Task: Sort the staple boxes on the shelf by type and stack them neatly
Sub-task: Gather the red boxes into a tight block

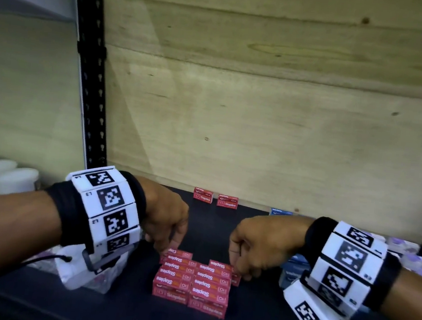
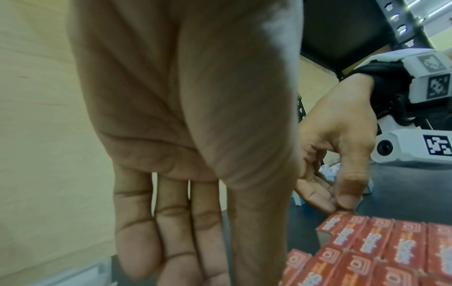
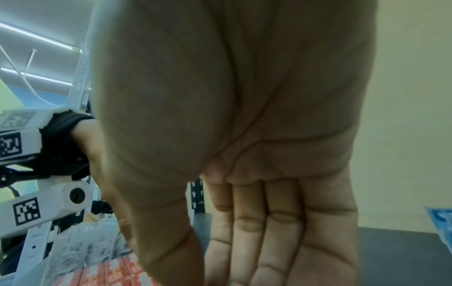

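Several red staple boxes (image 1: pixel 192 280) lie packed in a two-column stack on the dark shelf (image 1: pixel 123 312). Two more red boxes (image 1: pixel 203 195) (image 1: pixel 227 201) stand apart at the back wall. Blue staple boxes (image 1: pixel 293 269) sit to the right, partly hidden by my right wrist. My left hand (image 1: pixel 170 236) hangs over the stack's far left corner; its fingers (image 2: pixel 176 232) are straight and hold nothing. My right hand (image 1: pixel 244 270) is at the stack's far right corner. There its thumb and fingers (image 2: pixel 337 201) pinch the end of a red box (image 2: pixel 342 220).
A clear plastic packet (image 1: pixel 88 274) lies left of the stack, under my left wrist. White jars (image 1: pixel 2 177) stand beyond the black upright (image 1: pixel 90 82). The plywood back wall (image 1: pixel 261 113) closes the shelf. Pale purple packs (image 1: pixel 408 252) lie at the far right.
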`<state>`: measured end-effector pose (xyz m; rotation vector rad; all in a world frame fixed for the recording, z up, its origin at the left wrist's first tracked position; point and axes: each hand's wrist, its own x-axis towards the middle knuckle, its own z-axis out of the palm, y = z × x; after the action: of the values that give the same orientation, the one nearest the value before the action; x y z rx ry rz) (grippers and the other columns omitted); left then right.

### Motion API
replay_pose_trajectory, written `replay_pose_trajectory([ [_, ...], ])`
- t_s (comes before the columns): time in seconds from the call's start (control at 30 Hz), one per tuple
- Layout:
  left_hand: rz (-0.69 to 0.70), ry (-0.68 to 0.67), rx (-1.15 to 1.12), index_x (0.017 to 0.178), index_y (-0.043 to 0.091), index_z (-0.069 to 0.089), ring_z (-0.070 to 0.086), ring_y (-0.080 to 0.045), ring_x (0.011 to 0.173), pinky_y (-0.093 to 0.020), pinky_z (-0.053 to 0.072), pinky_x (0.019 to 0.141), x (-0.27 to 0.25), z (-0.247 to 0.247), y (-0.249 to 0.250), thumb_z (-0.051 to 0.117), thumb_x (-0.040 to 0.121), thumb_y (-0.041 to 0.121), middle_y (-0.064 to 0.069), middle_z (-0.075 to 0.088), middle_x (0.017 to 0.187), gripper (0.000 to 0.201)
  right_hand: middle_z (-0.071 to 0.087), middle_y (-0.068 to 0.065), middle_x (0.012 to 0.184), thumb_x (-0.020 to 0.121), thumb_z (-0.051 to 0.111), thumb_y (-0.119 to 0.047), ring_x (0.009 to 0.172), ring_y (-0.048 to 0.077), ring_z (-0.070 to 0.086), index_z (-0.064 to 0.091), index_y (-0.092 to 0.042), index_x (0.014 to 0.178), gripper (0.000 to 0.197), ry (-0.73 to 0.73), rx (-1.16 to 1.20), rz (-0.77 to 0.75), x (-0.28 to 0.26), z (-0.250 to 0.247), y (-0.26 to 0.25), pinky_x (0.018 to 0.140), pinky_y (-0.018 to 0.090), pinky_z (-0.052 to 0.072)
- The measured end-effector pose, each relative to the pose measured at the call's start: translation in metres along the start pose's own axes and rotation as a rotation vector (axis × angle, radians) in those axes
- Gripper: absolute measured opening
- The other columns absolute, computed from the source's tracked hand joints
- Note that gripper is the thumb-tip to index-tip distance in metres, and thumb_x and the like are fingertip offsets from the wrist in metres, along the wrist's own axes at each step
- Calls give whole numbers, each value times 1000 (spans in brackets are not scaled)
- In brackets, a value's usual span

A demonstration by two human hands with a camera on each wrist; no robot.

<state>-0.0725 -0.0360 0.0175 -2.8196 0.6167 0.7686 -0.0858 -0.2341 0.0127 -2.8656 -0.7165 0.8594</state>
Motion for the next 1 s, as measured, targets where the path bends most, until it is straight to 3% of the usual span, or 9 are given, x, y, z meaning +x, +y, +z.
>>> replay_pose_trajectory([
  [0.1,12,10,-24,104,26,73,63,-3,70,-23,54,77,0,-1,1,62,89,17,7,74,90,20,72,-5,86,97,56,-17,69,4,62,69,-15,103,15,15,23,-11,0,1,-2,75,22,52],
  [0.23,20,27,-48,100,24,73,59,-3,63,-15,48,60,3,-1,6,58,92,17,10,70,82,18,74,-3,88,99,56,-26,72,5,63,69,-14,109,20,42,-2,-19,2,1,-6,75,21,51],
  [0.43,38,8,-56,98,26,72,60,-2,66,-20,50,72,9,-2,12,61,94,23,11,69,81,12,77,-1,95,98,58,-25,72,5,64,69,-14,108,19,46,-25,-45,8,1,-12,70,17,49],
  [0.63,43,-10,-76,99,22,73,60,-2,65,-18,48,71,12,-3,12,64,93,24,9,70,81,12,76,-1,95,98,57,-26,72,5,63,69,-13,110,20,13,-43,-52,12,-1,-12,72,19,49],
  [0.83,15,-47,-107,94,22,72,62,-6,67,-26,54,79,17,-9,10,64,92,37,7,72,83,17,73,-4,88,97,59,-35,72,7,62,68,-13,108,26,-12,-53,-39,18,-6,-8,81,26,53],
  [1.0,-48,103,-69,95,19,72,64,-9,70,-29,54,83,30,-32,2,65,90,42,6,72,81,24,73,-7,82,95,61,-39,69,8,64,70,-15,104,27,104,-66,17,30,-33,6,69,23,49],
])
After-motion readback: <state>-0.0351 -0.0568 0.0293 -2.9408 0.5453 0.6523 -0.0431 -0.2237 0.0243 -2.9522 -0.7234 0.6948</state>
